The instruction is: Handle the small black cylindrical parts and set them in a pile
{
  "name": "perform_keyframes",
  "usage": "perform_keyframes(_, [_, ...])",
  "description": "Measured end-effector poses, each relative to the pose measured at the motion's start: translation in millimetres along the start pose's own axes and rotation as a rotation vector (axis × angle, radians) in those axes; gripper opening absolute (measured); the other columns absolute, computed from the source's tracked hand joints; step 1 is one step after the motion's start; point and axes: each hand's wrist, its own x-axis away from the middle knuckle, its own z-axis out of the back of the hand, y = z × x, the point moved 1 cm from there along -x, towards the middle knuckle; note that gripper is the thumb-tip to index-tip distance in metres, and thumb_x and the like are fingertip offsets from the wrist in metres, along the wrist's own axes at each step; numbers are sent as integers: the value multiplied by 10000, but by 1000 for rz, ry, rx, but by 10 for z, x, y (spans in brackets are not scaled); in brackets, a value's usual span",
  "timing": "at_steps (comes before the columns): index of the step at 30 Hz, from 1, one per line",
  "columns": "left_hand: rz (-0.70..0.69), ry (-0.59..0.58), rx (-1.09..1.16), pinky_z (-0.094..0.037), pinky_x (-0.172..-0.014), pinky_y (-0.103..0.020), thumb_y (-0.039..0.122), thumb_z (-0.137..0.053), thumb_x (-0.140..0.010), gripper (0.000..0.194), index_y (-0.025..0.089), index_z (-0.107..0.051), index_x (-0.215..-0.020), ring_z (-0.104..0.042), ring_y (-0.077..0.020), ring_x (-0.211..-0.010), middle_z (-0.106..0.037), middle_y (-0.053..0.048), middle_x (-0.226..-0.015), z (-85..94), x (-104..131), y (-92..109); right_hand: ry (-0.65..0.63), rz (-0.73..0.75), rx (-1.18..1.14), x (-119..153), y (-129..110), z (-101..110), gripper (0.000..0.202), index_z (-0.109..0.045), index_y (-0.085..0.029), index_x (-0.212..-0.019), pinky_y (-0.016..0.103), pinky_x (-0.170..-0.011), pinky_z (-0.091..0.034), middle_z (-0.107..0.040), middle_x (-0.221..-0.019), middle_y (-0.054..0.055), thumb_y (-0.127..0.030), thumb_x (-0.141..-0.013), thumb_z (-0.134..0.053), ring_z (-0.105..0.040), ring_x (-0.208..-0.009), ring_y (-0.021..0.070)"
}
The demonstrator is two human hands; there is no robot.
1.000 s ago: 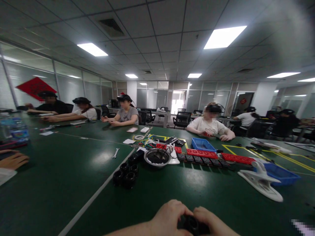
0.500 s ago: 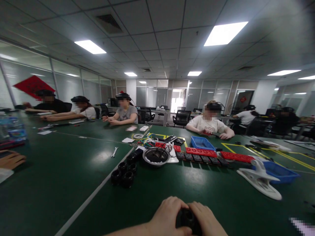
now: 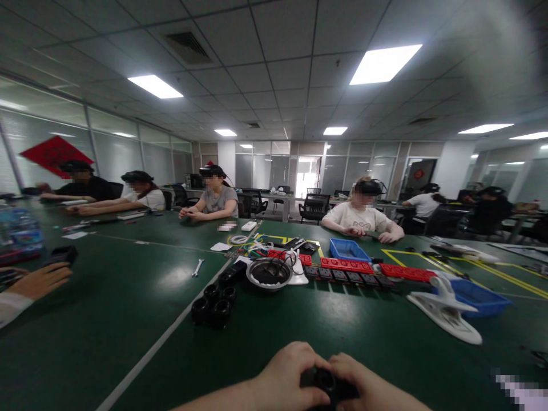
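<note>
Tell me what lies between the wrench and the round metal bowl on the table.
In the head view, a black oblong object lies between the wrench and the metal bowl, with a pale strip also running through there.

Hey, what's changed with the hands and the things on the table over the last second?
A co-worker's hand has come farther in from the left edge, and a black object now shows beside it. Your left hand and right hand have shifted their fingers but still hold the black part. The wrench and metal bowl stayed put.
</note>
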Motion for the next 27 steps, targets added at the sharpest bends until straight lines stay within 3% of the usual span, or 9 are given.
perform_keyframes(6, [21,-78,22,-383,-636,-193,266,-750,-629,416,281,-603,-1018,-514,-127,-731,-529,29,-847,9,16,-18,151,-100,151,-68,137,-150,258,-645,-139,-800,267,-669,-378,-558,-809,26,-215,-561,-708,-515,-783,201])
perform_keyframes(10, [84,-24,-14,-385,-633,-208,300,-754,-613,424,262,-601,-1006,-515,-137,-721,-532,24,-827,-9,3,-19,247,-121,334,-125,133,-254,351,-632,-162,-815,306,-683,-366,-613,-814,54,-360,-546,-740,-522,-767,226])
perform_keyframes(13, [139,19,-43,-394,-650,-221,296,-744,-613,386,243,-605,-969,-525,-150,-743,-539,14,-849,-18,4,2,288,-122,444,-147,76,-292,360,-632,-167,-835,360,-727,-363,-642,-838,75,-373,-557,-732,-536,-792,263])
perform_keyframes(17, [132,33,-62,-404,-699,-241,293,-734,-622,379,224,-594,-967,-536,-174,-807,-547,-4,-894,-10,19,43,255,-74,390,-116,28,-255,476,-609,-169,-977,400,-794,-366,-614,-980,108,-355,-557,-731,-522,-899,302])
perform_keyframes(20, [103,-5,-51,-406,-715,-241,300,-736,-632,397,230,-587,-994,-536,-176,-832,-552,-6,-908,7,23,55,173,-21,232,-56,7,-163,505,-589,-219,-1055,360,-843,-365,-590,-1031,82,-272,-568,-714,-506,-955,273])
perform_keyframes(24, [62,-53,-14,-403,-733,-226,287,-740,-641,416,251,-578,-1022,-531,-158,-832,-551,9,-906,20,19,33,57,-19,68,-16,-6,-66,292,-646,-194,-884,304,-816,-379,-587,-937,39,-149,-596,-637,-508,-934,223])
perform_keyframes(27, [49,-67,0,-398,-745,-228,295,-738,-644,422,261,-572,-1030,-528,-159,-853,-548,13,-922,13,18,3,89,-77,75,-51,41,-94,263,-637,-155,-826,283,-733,-396,-572,-852,22,-167,-565,-664,-522,-846,205])
